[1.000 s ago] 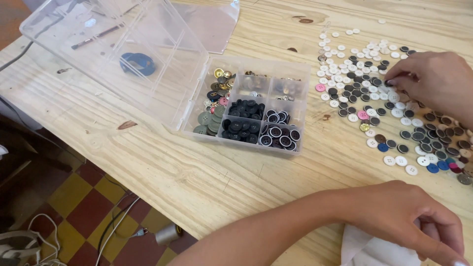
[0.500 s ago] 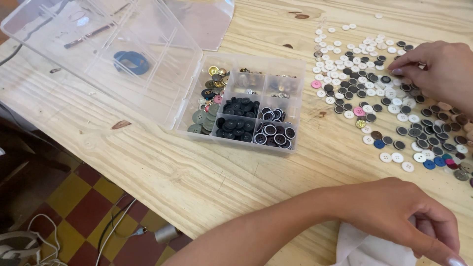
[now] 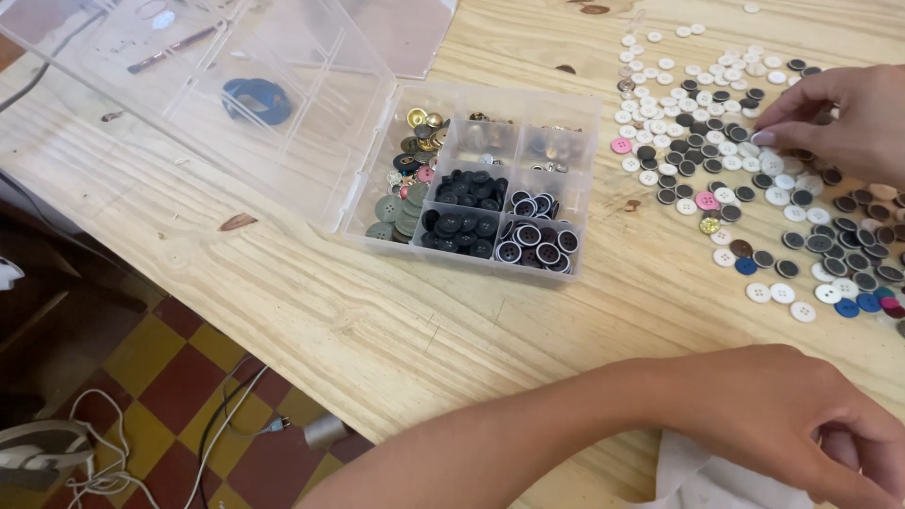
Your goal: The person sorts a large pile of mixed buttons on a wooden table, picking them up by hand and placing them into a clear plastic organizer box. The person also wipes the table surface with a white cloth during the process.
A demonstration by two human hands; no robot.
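My right hand (image 3: 844, 118) reaches in from the right edge, its fingertips pinched together on a small pale button in the loose button pile (image 3: 754, 188) spread over the wooden table (image 3: 396, 320). My left hand (image 3: 801, 424) lies at the bottom right, fingers curled down onto a white cloth (image 3: 688, 476); its forearm runs in from the bottom edge. A clear plastic compartment box (image 3: 471, 179) stands between the hands. It holds sorted buttons: black, black-and-white, gold and green-grey ones. Its lid (image 3: 217, 94) lies open to the left.
A blue object (image 3: 256, 99) shows through the open lid. The table's edge runs diagonally at the lower left; below it is a red-and-yellow checkered floor (image 3: 160, 377) with white cables (image 3: 104, 452) and a small metal plug (image 3: 325, 431).
My right hand has shifted slightly left over the button pile. My left hand stays on the white cloth. The box and the buttons have not moved on the table.
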